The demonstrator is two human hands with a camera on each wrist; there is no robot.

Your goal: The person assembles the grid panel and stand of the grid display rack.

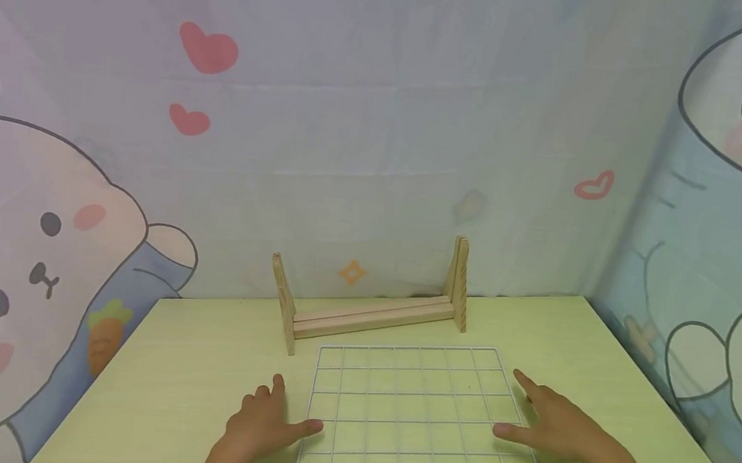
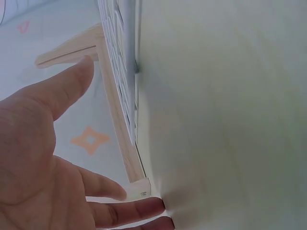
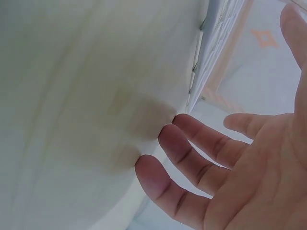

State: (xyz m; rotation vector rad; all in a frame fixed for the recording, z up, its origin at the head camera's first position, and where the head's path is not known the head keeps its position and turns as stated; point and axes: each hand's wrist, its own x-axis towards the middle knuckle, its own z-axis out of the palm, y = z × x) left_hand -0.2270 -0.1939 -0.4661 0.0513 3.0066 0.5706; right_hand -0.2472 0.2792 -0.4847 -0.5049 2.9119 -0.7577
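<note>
From my end of the feed, the rectangular white wire grid panel [image 1: 427, 422] is lying flat in the lower middle of the head view, on a pale yellow-green tabletop [image 1: 145, 374]. It sits right between the two hands. The bare left hand [image 1: 263, 420] is just beside its left edge and the bare right hand [image 1: 557, 425] is just beside its right edge, so I've got one on each side. Both are spread, thumbs well away from the fingers, and neither has hold of anything.

From the head cam alone I'd have sworn both thumbs were on the wires, since they overlap the edges there. My wrist cams show them raised above the panel with a gap. They also catch fingertips [image 3: 151, 175] of the right hand meeting the tabletop, same deal on the left. Down there the panel's nearly edge-on, though, so only the head cam gives me the full mesh.

The light wooden stand with two uprights and long crossbars [image 1: 375, 319] is near the panel's far edge, centre of the head view. Left wrist cam picks up a tiny dark mark on it, too small to read.
</note>
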